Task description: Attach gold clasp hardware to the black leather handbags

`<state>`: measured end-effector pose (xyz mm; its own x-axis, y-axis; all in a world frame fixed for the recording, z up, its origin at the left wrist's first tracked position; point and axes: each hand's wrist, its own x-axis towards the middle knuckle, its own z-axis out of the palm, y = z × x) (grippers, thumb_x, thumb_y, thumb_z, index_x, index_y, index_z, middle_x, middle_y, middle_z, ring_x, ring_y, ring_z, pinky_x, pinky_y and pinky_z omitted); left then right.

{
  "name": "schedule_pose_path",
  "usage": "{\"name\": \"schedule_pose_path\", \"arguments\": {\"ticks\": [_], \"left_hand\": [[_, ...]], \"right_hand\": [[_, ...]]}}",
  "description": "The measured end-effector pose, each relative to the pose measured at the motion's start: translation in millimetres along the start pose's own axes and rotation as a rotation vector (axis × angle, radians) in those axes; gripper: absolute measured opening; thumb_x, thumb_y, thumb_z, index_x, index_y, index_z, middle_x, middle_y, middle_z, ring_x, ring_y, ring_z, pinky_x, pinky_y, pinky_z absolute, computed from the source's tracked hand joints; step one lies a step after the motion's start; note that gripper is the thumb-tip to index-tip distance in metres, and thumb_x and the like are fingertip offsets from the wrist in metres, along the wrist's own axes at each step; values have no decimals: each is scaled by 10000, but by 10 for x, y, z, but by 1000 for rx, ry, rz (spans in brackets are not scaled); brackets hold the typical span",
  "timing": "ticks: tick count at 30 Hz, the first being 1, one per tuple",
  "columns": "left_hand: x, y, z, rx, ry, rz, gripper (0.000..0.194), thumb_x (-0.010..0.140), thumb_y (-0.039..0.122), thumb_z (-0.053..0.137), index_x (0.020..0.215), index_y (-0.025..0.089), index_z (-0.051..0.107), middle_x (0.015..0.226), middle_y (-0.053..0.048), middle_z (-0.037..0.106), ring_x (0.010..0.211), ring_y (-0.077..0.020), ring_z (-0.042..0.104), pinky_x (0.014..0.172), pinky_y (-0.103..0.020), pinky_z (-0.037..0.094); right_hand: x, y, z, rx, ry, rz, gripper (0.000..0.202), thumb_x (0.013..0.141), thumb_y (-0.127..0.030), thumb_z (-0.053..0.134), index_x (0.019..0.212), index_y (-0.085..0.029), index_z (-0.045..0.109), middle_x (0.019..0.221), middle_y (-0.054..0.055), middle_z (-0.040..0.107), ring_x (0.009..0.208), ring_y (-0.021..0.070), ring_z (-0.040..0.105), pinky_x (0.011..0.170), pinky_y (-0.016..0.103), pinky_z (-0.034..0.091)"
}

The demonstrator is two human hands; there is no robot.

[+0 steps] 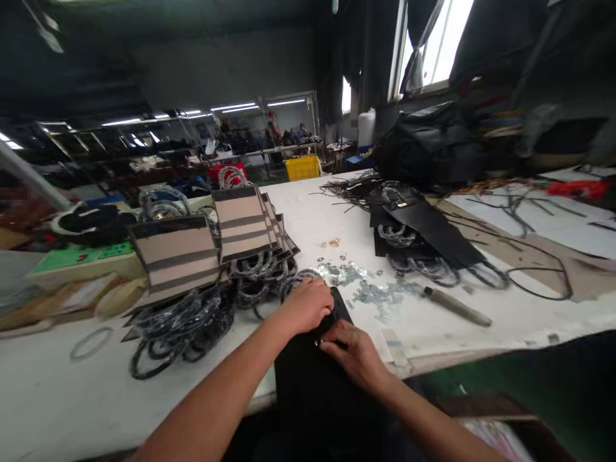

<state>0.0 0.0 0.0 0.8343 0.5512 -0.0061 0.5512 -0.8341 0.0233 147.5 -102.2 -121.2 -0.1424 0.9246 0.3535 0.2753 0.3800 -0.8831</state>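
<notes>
A black bag panel (308, 385) hangs over the table's front edge towards me, its far end lying on the tabletop. My left hand (308, 305) is closed on its upper part, fingers curled and partly hidden. Just nearer to me, my right hand (353, 351) pinches a small shiny metal fitting (317, 343) against the panel. Beyond both hands lie many small flat metal plates (380, 295), loosely scattered. A few gold-coloured metal pieces (334, 242) sit farther back. Right of the plates rests a grey-handled tool (457, 307), its exact kind unclear.
Stacked beige-and-black striped panels (176, 256) with plastic-wrapped handles (183, 321) stand at left. Black panels with wrapped handles (428, 224) are piled at right, near loose dark cords (543, 269). A clear ring (91, 343) lies at front left. Behind the table is a yellow crate (302, 168).
</notes>
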Motion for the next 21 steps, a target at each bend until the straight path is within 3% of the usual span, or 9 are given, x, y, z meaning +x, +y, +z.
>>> {"name": "schedule_pose_path", "arguments": {"ticks": [4,7,10,12,14,17,19,21], "left_hand": [[91,190,-49,-38,-81,-32,107,851,178,662,838,237,751,920,-47,760,1032,-279,660,960,-411,448],[185,300,-54,-141,-111,-178,203,840,221,667,1008,265,773,998,-60,785,1009,-288,703,902,-384,486],[244,333,-76,-207,-104,-294,370,888,428,652,1202,250,733,1031,-70,797,969,-283,727,786,-337,523],[228,300,-88,-351,-104,-324,481,929,586,565,1221,237,721,1037,-65,802,957,-263,732,771,-313,534],[152,236,-59,-597,-59,-339,556,988,644,409,1171,226,726,1069,-58,799,973,-237,731,826,-302,539],[-58,131,104,-756,121,-421,523,1034,562,328,1089,212,712,1102,-53,780,1000,-216,714,914,-317,529],[-226,93,270,-601,207,-501,353,989,475,480,1071,206,694,1106,-65,760,1034,-237,692,938,-350,523],[-370,90,430,-421,208,-525,287,896,394,638,1098,195,678,1148,-89,734,1096,-275,665,966,-386,515]], "right_hand": [[37,19,62,-4,84,40,144,961,-309,651,878,-224,731,873,26,722,812,190,683,776,285,517],[26,45,94,-103,87,15,102,959,-279,627,966,-229,716,931,42,743,831,212,700,781,300,530],[18,52,124,-199,74,-38,171,964,-248,595,1093,-253,707,1080,65,751,930,239,722,820,317,547],[34,43,128,-212,74,-58,194,972,-254,576,1116,-262,706,1168,78,733,995,246,718,852,330,556],[67,38,103,-162,109,-45,161,976,-290,575,1048,-250,713,1218,93,715,1049,253,706,895,348,559],[131,60,2,21,177,141,202,968,-395,597,955,-223,701,1052,98,752,935,251,727,798,349,591],[177,87,-87,159,175,328,275,937,-473,635,941,-204,694,811,65,744,734,229,721,639,316,581],[221,105,-163,257,153,434,341,890,-526,684,927,-187,692,680,33,703,620,205,693,552,285,550]]}}
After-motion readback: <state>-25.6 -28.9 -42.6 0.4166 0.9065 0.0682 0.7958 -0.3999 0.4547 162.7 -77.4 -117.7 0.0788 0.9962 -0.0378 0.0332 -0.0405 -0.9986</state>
